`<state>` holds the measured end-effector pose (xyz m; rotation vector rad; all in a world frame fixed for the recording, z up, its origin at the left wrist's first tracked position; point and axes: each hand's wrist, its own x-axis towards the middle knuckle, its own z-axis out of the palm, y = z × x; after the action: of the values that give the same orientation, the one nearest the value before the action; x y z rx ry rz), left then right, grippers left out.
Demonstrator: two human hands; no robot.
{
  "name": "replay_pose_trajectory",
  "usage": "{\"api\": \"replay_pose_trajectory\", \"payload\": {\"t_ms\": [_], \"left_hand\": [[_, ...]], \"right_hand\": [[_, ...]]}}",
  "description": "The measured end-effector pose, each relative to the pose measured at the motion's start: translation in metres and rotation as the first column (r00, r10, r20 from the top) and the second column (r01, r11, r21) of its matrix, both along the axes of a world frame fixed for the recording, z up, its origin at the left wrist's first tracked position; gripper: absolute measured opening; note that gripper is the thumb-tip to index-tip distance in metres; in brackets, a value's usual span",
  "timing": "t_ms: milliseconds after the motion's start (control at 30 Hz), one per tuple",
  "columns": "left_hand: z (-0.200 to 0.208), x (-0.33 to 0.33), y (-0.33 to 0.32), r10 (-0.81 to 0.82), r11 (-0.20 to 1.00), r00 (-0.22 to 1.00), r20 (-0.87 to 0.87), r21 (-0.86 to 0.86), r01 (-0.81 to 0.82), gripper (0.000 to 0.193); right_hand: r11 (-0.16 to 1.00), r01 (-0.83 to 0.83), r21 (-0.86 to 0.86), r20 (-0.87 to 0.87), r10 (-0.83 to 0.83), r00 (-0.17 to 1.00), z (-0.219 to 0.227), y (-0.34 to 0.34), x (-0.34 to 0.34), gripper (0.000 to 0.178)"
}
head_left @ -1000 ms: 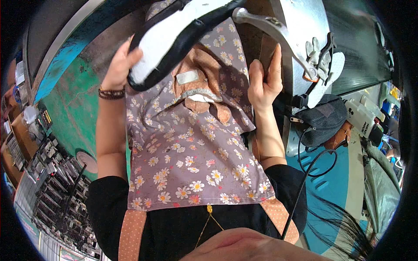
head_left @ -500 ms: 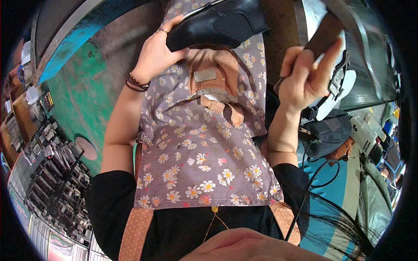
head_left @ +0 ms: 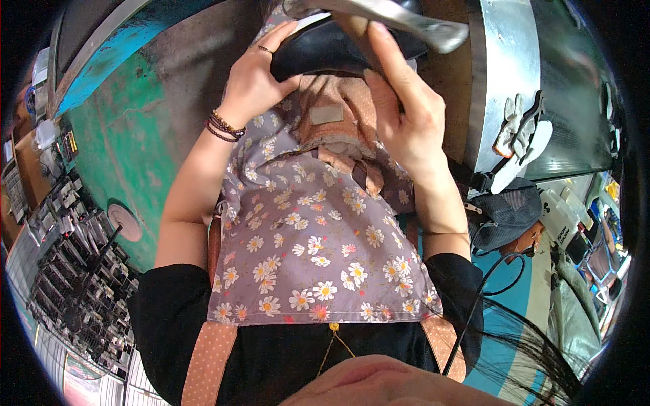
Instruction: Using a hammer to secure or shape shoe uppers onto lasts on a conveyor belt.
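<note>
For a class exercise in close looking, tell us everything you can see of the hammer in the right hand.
The hammer has a long, slightly curved head of shiny, silver-coloured metal, its flared end toward the picture's right, the other near the upper edge. The brown handle, perhaps wooden, is partly hidden by the right hand, whose index finger lies along it. The head slants across the view of the black shoe; whether they touch cannot be told.

Flr (head_left: 101, 159) was patchy green, greyish twd top; blue-edged frame (head_left: 101, 62) ran upper L; metal surface (head_left: 511, 47) gleamed upper R.
</note>
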<state>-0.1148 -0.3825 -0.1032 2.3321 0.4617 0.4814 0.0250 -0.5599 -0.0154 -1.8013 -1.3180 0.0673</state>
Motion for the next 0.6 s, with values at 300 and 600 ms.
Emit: {"api": "replay_pose_trajectory", "payload": {"t_ms": [300, 600], "left_hand": [[0.004, 0.000, 0.001, 0.038, 0.999, 0.996, -0.080, -0.017, -0.039, 0.070], [-0.001, 0.005, 0.017, -0.024, 0.998, 0.998, -0.053, -0.066, 0.020, 0.070]], "right_hand": [[0.995, -0.062, -0.075, 0.022, 0.064, 0.998, 0.001, -0.002, 0.004, 0.060], [0.991, -0.031, -0.134, 0.017, 0.033, 0.999, -0.012, -0.015, 0.003, 0.052]]}}
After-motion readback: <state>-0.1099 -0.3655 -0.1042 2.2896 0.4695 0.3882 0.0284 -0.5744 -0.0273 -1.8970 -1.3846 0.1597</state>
